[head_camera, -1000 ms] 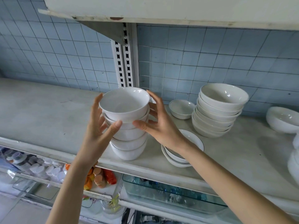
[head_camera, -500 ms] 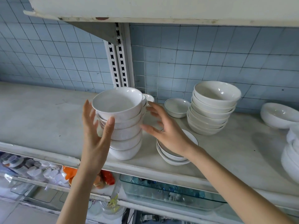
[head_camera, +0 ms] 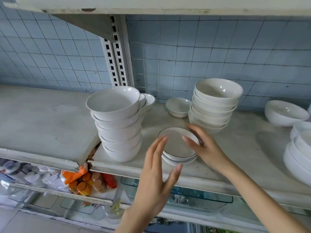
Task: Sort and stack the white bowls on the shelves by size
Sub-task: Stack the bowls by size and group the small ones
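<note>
The right hand (head_camera: 208,150) is curling its fingers round the shallow dishes (head_camera: 176,148) — the left hand (head_camera: 154,174), fingers straight and apart, is flanking them, probably to steady the lift.

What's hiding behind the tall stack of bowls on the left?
Some small dark-rimmed bowls peek out behind the tall stack. Only their right edges show; the stack covers the rest, so their number is unclear.

Blue tiled wall (head_camera: 218,47) — slotted white upright (head_camera: 114,52) — worn pale shelf (head_camera: 42,118)
</note>
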### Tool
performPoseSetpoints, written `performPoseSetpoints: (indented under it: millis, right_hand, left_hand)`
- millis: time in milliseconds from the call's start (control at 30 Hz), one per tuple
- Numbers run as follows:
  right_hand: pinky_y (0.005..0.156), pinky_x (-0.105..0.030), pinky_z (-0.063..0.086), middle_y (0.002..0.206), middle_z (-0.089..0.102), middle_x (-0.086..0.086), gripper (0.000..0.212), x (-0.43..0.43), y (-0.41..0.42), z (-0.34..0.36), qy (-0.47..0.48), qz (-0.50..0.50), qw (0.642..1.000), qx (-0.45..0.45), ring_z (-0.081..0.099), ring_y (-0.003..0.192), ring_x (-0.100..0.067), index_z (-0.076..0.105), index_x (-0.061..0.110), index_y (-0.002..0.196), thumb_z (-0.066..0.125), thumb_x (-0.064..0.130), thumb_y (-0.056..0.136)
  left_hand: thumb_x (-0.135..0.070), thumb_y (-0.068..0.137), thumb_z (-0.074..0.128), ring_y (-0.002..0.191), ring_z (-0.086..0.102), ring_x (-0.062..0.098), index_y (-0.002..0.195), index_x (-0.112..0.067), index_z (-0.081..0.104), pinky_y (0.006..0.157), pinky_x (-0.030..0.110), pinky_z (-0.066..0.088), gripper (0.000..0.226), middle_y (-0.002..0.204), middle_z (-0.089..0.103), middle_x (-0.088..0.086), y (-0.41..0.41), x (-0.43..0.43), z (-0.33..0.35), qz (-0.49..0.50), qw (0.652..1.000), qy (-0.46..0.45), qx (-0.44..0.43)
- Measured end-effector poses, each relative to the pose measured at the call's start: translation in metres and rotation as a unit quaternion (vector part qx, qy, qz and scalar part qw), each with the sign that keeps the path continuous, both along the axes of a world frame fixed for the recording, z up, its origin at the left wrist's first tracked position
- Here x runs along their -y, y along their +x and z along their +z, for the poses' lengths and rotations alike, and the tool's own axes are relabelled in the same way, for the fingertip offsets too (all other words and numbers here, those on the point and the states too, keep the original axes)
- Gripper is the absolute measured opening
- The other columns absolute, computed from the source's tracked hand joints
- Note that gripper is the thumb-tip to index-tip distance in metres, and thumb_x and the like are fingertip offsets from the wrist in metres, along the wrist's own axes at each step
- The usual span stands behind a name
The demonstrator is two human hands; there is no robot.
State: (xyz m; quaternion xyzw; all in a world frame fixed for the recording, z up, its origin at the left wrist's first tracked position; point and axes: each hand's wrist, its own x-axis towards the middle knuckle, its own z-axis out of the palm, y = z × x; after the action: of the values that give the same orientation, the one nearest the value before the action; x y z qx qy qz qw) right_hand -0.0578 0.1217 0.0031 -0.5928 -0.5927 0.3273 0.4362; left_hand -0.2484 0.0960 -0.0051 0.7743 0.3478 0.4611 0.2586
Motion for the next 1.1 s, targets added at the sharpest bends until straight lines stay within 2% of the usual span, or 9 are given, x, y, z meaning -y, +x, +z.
performPoseSetpoints:
  millis: [100, 200, 300, 367, 533, 767, 967, 1033, 1100]
  right_hand:
    - [0.099, -0.006, 0.034, 0.139, 0.042, 0.022, 0.085, 0.013, 0.006, -0.005, -0.038, 0.049, 0.996, -0.068, 0.04, 0.123, 0.014, 0.03, 0.027, 0.143, 0.06, 0.061, 0.072]
    - [0.094, -0.012, 0.041, 0.131, 0.046, 0.029, 0.1, 0.019, 0.008, -0.008, -0.066, 0.104, 0.985, -0.122, 0.045, 0.122, 0.008, 0.025, 0.033, 0.139, 0.075, 0.065, 0.058]
    - [0.09, -0.016, 0.046, 0.127, 0.051, 0.025, 0.099, 0.018, 0.007, -0.01, -0.068, 0.101, 0.982, -0.146, 0.051, 0.119, 0.004, 0.031, 0.037, 0.131, 0.084, 0.057, 0.05]
    - [0.089, -0.016, 0.046, 0.126, 0.053, 0.02, 0.096, 0.017, 0.007, -0.011, -0.058, 0.081, 0.984, -0.15, 0.053, 0.117, 0.002, 0.037, 0.037, 0.127, 0.085, 0.057, 0.046]
    - [0.088, -0.014, 0.045, 0.119, 0.059, 0.025, 0.091, 0.016, 0.004, -0.013, -0.037, 0.065, 0.985, -0.158, 0.054, 0.115, 0.001, 0.043, 0.032, 0.124, 0.086, 0.055, 0.046]
    - [0.085, -0.015, 0.047, 0.116, 0.059, 0.03, 0.087, 0.016, -0.002, -0.014, -0.029, 0.051, 0.985, -0.163, 0.054, 0.113, 0.004, 0.044, 0.035, 0.122, 0.086, 0.051, 0.047]
    - [0.081, -0.016, 0.049, 0.115, 0.058, 0.031, 0.076, 0.013, -0.002, -0.018, -0.01, 0.042, 0.987, -0.154, 0.054, 0.113, 0.003, 0.045, 0.037, 0.121, 0.08, 0.015, 0.058]
    - [0.081, -0.015, 0.049, 0.115, 0.057, 0.031, 0.076, 0.012, -0.001, -0.019, -0.006, 0.048, 0.987, -0.152, 0.053, 0.113, 0.003, 0.044, 0.037, 0.122, 0.081, 0.019, 0.058]
    - [0.082, -0.015, 0.048, 0.117, 0.056, 0.03, 0.08, 0.012, -0.001, -0.018, -0.008, 0.049, 0.988, -0.147, 0.053, 0.115, 0.002, 0.043, 0.038, 0.124, 0.084, 0.03, 0.056]
  left_hand:
    - [-0.063, 0.091, 0.033, 0.138, 0.003, -0.017, 0.147, -0.037, 0.002, 0.108, 0.001, 0.008, 0.068, 0.155, 0.008, -0.019, 0.01, -0.007, -0.007, -0.005, 0.986, -0.163, 0.018]
    - [-0.05, 0.094, 0.036, 0.127, 0.004, -0.031, 0.14, -0.04, -0.002, 0.1, -0.006, 0.01, 0.061, 0.146, 0.007, -0.032, 0.013, -0.015, -0.008, -0.023, 0.975, -0.219, 0.035]
    - [-0.046, 0.093, 0.042, 0.127, 0.017, -0.028, 0.137, -0.049, 0.005, 0.101, -0.002, 0.018, 0.057, 0.141, 0.02, -0.036, 0.01, -0.022, -0.009, -0.048, 0.966, -0.248, 0.048]
    - [-0.052, 0.093, 0.044, 0.134, 0.02, -0.018, 0.147, -0.041, 0.009, 0.112, 0.012, 0.019, 0.064, 0.149, 0.025, -0.026, 0.008, -0.025, -0.011, -0.061, 0.962, -0.261, 0.054]
    - [-0.061, 0.084, 0.048, 0.14, 0.016, -0.01, 0.151, -0.036, 0.003, 0.12, 0.034, 0.017, 0.084, 0.155, 0.018, -0.023, 0.005, -0.029, -0.011, -0.069, 0.952, -0.292, 0.062]
    - [-0.053, 0.086, 0.048, 0.141, 0.016, -0.006, 0.149, -0.038, -0.002, 0.121, 0.035, 0.015, 0.082, 0.156, 0.018, -0.019, 0.003, -0.031, -0.012, -0.076, 0.943, -0.317, 0.069]
    - [-0.051, 0.087, 0.051, 0.142, 0.021, -0.002, 0.152, -0.034, -0.001, 0.12, 0.037, 0.019, 0.084, 0.155, 0.025, -0.016, -0.001, -0.038, -0.013, -0.09, 0.948, -0.301, 0.057]
    - [-0.052, 0.087, 0.058, 0.137, 0.032, 0.0, 0.151, -0.029, 0.01, 0.115, 0.031, 0.028, 0.083, 0.148, 0.036, -0.015, -0.001, -0.04, -0.011, -0.094, 0.959, -0.266, 0.03]
    - [-0.051, 0.082, 0.066, 0.13, 0.04, -0.002, 0.14, -0.042, 0.019, 0.107, 0.019, 0.036, 0.075, 0.14, 0.043, -0.016, 0.001, -0.038, -0.007, -0.088, 0.965, -0.247, 0.023]
